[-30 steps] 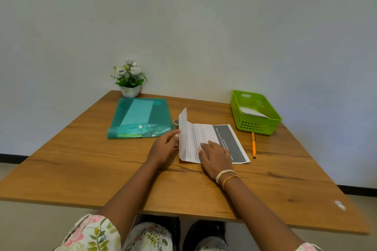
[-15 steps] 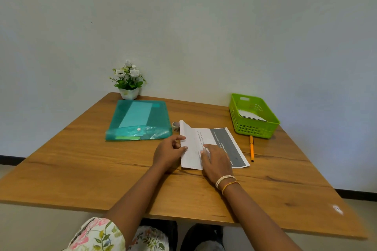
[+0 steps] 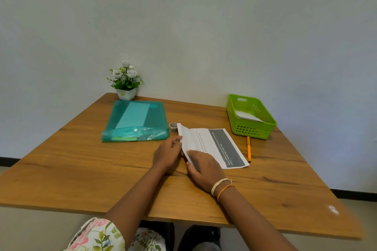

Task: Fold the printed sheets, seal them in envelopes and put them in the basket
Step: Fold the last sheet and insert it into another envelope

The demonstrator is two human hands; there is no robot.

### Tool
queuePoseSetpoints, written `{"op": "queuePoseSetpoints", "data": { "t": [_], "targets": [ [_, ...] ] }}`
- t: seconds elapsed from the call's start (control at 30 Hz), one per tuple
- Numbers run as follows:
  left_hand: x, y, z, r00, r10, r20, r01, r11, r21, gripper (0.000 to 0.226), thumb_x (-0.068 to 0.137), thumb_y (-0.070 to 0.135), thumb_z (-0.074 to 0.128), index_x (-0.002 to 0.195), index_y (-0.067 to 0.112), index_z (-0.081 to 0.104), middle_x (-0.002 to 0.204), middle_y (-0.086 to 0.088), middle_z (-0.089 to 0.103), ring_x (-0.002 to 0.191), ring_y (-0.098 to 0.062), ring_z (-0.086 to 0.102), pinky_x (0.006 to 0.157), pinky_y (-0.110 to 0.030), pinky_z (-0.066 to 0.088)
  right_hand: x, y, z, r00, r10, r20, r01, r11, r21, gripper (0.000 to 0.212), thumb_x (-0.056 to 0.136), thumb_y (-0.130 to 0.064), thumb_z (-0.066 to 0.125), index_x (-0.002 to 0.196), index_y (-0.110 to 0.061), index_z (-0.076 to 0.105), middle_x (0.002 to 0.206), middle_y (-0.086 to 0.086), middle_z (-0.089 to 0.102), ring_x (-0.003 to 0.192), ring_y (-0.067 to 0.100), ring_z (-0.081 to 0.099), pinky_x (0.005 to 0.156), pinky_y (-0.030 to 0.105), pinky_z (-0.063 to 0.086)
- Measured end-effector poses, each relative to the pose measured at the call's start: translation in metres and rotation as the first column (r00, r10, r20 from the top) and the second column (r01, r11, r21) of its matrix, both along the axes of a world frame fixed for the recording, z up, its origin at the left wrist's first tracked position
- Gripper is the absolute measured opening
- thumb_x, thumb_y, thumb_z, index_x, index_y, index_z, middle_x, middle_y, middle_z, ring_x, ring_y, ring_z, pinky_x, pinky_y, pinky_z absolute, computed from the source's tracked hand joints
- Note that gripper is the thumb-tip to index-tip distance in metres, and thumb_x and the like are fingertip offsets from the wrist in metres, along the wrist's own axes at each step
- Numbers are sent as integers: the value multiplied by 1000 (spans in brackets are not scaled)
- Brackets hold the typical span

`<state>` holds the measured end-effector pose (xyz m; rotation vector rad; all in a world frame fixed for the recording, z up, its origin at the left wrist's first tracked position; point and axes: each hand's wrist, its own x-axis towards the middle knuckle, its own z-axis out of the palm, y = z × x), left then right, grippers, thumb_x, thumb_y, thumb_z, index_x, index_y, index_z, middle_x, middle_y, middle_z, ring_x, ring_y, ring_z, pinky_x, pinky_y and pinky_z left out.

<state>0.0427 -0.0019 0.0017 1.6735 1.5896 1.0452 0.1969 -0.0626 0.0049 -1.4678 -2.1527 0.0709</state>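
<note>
A printed sheet (image 3: 216,144) with a grey band lies on the wooden table (image 3: 81,169), its left part folded over to the right. My left hand (image 3: 167,154) pinches the folded left edge near its middle. My right hand (image 3: 204,167) presses flat on the near end of the fold. A green basket (image 3: 253,128) stands at the back right with a white envelope (image 3: 247,117) inside it.
A teal plastic folder (image 3: 136,120) lies at the back left, with a small tape roll (image 3: 173,127) beside it. An orange pen (image 3: 248,149) lies right of the sheet. A potted flower (image 3: 125,81) stands by the wall.
The raised left flap of the sheet has come down onto the page. My right hand slid toward the near end of the fold; my left hand closed on the folded edge.
</note>
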Motion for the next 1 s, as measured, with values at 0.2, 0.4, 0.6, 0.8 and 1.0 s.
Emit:
{"op": "queuePoseSetpoints", "data": {
  "t": [0.2,0.4,0.6,0.8,1.0],
  "targets": [
    [7,-9,-1,957,-61,-285,126,969,214,49,97,33,44,145,29,33,130,4,59,121,-16,52,104,-46,34,2,-1,1,953,-142,-266,164,985,62,50,84,-10,51,133,-21,47,114,7,67,92,22,64,76,28,50],
    [14,-19,4,833,-207,-513,320,937,142,65,99,35,39,154,27,6,153,0,35,136,-17,38,112,-47,25,5,0,1,812,-299,-501,350,937,9,44,81,-5,54,124,-14,59,123,8,63,110,24,59,92,31,49],
    [14,-9,-4,693,-283,-663,375,927,-3,50,101,48,27,149,34,29,159,9,21,147,-10,13,117,-52,7,13,7,-8,841,-524,-132,514,851,-107,31,86,-29,57,109,-14,70,106,4,62,103,20,54,86,35,50],
    [15,-6,-6,677,-219,-702,317,948,10,48,100,45,27,147,38,29,161,5,14,149,-16,6,113,-61,-2,8,1,-10,954,-298,-25,298,955,-16,55,83,-50,52,122,-11,58,121,6,55,115,22,49,96,34,44],
    [14,-4,-6,726,-199,-658,270,963,7,49,101,39,28,149,31,28,160,4,18,147,-14,15,117,-52,5,9,-1,-12,966,-243,90,251,963,-95,54,94,-45,43,138,-14,46,143,5,45,132,19,39,110,30,30]
  ]
}}
